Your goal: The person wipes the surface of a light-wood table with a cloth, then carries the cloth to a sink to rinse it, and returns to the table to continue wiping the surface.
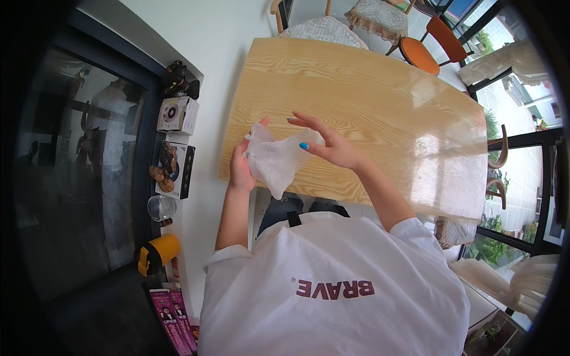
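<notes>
A thin, crumpled white wipe or tissue (278,162) hangs over the near left part of the wooden table (356,93). My left hand (242,171) holds it along its left side, with most of the fingers hidden behind the sheet. One corner droops toward the table's near edge. At the sheet's right side is my right hand (331,144), fingers spread and blue nails showing. Its thumb overlaps the sheet's right edge; whether it touches the sheet is unclear.
Along the left ledge stand boxes (174,167), a glass bowl (161,208) and a yellow-and-black container (160,253). Chairs with quilted cushions (325,31) and an orange chair (421,55) are beyond the far edge. Glass doors (516,191) line the right.
</notes>
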A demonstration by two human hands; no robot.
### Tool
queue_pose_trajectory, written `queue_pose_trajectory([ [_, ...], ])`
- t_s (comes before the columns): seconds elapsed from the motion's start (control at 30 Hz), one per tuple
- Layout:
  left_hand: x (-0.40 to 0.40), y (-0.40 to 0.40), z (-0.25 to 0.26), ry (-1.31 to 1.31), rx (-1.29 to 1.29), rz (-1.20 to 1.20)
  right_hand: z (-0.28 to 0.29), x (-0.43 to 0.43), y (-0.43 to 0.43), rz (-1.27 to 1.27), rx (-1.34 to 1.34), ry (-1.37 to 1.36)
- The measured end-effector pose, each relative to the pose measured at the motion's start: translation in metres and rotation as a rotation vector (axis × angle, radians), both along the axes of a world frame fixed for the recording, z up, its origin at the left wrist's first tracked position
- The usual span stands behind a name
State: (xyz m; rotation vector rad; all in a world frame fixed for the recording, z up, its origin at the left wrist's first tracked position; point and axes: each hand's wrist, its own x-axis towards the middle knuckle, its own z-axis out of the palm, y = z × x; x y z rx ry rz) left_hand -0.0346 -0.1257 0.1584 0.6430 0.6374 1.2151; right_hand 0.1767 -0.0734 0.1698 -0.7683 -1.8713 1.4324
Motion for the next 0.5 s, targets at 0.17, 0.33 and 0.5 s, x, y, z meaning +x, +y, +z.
queue_pose_trajectory([
  [0.17,0.004,0.017,0.007,-0.162,-0.089,-0.038,0.018,-0.014,0.019,0.337,-0.215,-0.405],
  [0.33,0.007,0.021,0.003,-0.242,-0.302,-0.055,0.012,-0.01,0.021,0.151,-0.295,-0.205],
  [0.5,0.012,0.022,-0.021,0.162,-0.346,-0.107,-0.007,-0.002,0.028,-0.009,-0.313,-0.122],
])
